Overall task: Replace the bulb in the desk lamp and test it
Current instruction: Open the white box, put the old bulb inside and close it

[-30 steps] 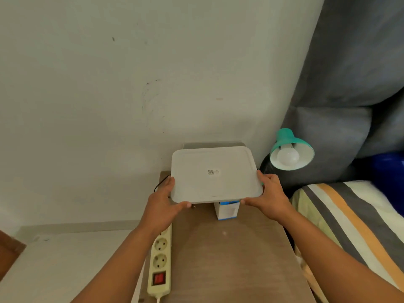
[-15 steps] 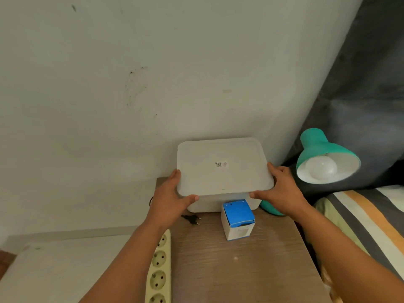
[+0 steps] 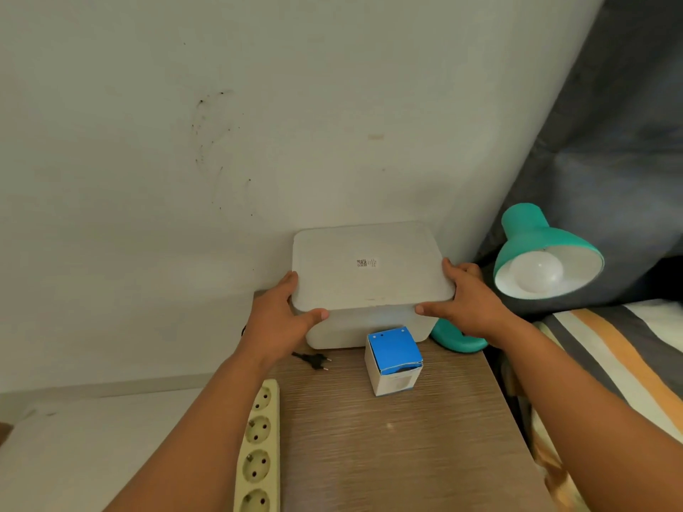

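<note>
Gripping white lid (image 3: pixel 369 269) at both edges, left hand (image 3: pixel 275 323) and right hand (image 3: pixel 471 304) seat it on storage box (image 3: pixel 369 328); teal lamp (image 3: pixel 543 249), bulb (image 3: pixel 536 273) fitted, just right of right hand; careless elbow could topple it

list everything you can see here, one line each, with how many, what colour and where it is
storage box: 1, white, back of the table against the wall
lid: 1, white with a small code sticker, on the box
bulb carton: 1, blue and white, on the table in front of the box
desk lamp: 1, teal, right of the box
bulb: 1, white, inside the lamp shade
plug: 1, black, loose on the table
power strip: 1, cream, along the table's left edge
table: 1, wood grain
bedding: striped, right
left hand: on the lid's left edge
right hand: on the lid's right edge
</note>
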`<state>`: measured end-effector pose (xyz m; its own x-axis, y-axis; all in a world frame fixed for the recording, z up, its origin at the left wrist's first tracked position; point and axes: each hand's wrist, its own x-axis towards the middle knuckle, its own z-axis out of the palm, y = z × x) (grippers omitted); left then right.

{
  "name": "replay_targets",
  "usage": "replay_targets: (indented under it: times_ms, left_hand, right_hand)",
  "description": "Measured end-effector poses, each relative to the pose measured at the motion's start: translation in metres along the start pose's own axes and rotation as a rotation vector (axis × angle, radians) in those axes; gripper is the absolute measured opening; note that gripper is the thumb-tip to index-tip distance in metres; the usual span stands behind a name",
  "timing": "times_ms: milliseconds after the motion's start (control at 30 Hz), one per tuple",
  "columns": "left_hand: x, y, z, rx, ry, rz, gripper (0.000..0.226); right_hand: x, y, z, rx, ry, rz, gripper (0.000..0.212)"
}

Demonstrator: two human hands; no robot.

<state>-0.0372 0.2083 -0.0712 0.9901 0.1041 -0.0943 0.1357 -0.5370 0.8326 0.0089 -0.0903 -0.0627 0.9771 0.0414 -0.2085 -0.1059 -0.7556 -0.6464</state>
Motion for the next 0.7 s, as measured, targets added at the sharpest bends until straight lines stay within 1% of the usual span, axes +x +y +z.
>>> replay_targets:
  times_ms: [133,300,333,433,467,567,600,700]
  left_hand:
    - [0.0005,0.0039,-0.0005,0.027,-0.017,-0.010,0.088]
    - [-0.0008,0.0076,-0.0028,0.044,-0.023,-0.024,0.088]
    - [-0.0006,0.0067,-0.0031,0.058,-0.025,-0.030,0.084]
    - [0.0000,0.0016,-0.0036,0.125,-0.029,-0.029,0.062]
    - [-0.0006,0.0004,-0.0040,0.129,-0.031,-0.031,0.061]
    - [-0.0006,-0.0020,-0.0057,0.115,-0.036,-0.044,0.085]
    - [-0.0002,-0.0017,-0.0062,0.119,-0.043,-0.044,0.088]
    - [0.0020,-0.0020,-0.0044,0.141,-0.048,-0.052,0.086]
  right_hand:
    - [-0.0008,-0.0035,-0.0032,-0.029,-0.031,-0.018,0.113]
    - [-0.0051,-0.0021,-0.0041,-0.004,-0.042,-0.003,0.112]
    - [-0.0054,-0.0004,-0.0035,-0.014,-0.041,-0.007,0.111]
    - [-0.0062,0.0014,-0.0027,-0.045,-0.054,-0.013,0.110]
    - [-0.0057,0.0013,-0.0027,-0.049,-0.060,-0.014,0.110]
    - [-0.0038,0.0002,-0.0032,-0.059,-0.070,-0.020,0.110]
    - [-0.0026,0.0001,-0.0030,-0.061,-0.068,-0.023,0.110]
    - [0.0005,0.0001,-0.0033,-0.066,-0.071,-0.016,0.108]
